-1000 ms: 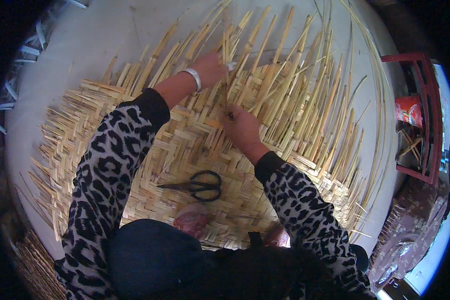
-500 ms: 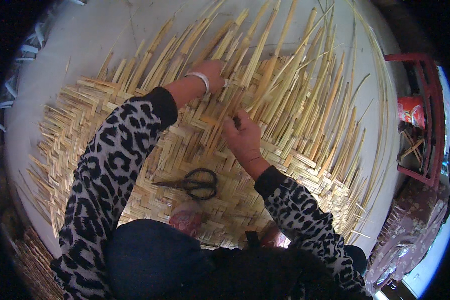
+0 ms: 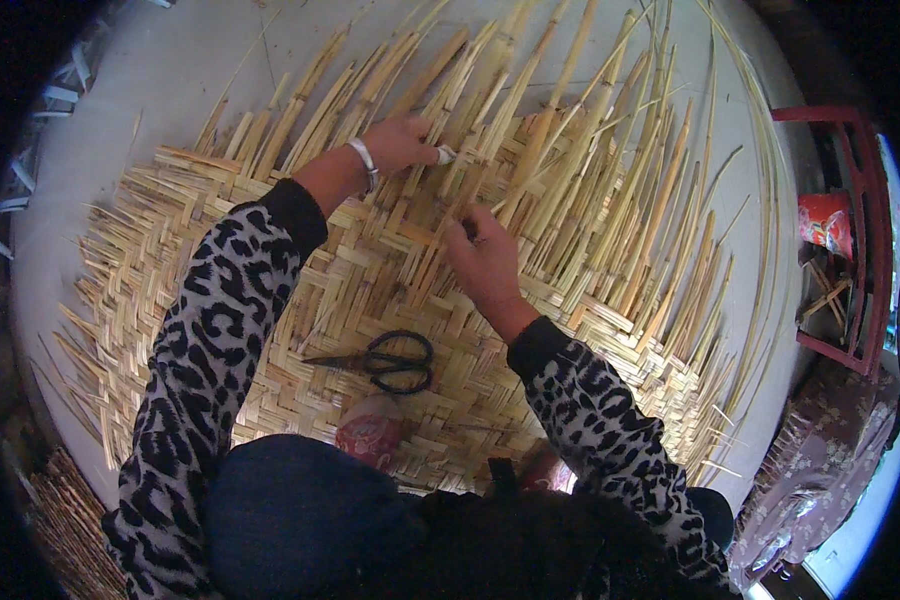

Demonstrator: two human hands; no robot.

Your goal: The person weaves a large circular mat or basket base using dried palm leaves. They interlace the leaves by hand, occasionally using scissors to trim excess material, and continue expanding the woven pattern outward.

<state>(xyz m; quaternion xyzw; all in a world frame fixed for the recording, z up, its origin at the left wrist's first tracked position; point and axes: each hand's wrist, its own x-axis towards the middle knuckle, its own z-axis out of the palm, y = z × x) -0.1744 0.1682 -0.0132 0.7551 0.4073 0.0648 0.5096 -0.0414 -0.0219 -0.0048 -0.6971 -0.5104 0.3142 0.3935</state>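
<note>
A half-woven mat (image 3: 360,300) of flat, pale yellow reed strips lies in front of me, its loose strip ends fanning out along the far side. My left hand (image 3: 398,146), with a silver bracelet at the wrist and a white wrap on one digit, is closed at the loose reed strips (image 3: 470,130) near the weave's far edge. Closer to me and a little to the right, my right hand (image 3: 484,260) pinches a reed strip low down, just over the woven part. Black-handled scissors (image 3: 398,362) rest on the mat, nearer my body, touched by neither hand.
My red patterned shoe (image 3: 370,432) is on the mat's near part. Long thin strips (image 3: 765,220) curve over the pale floor at right. Beyond them stands a dark red wooden frame (image 3: 863,240), with a flowered cloth (image 3: 820,450) below. Brown stalks (image 3: 70,510) lie at lower left.
My left hand has shifted slightly left and nearer to me. The right hand has moved only a little; the scissors have not moved.
</note>
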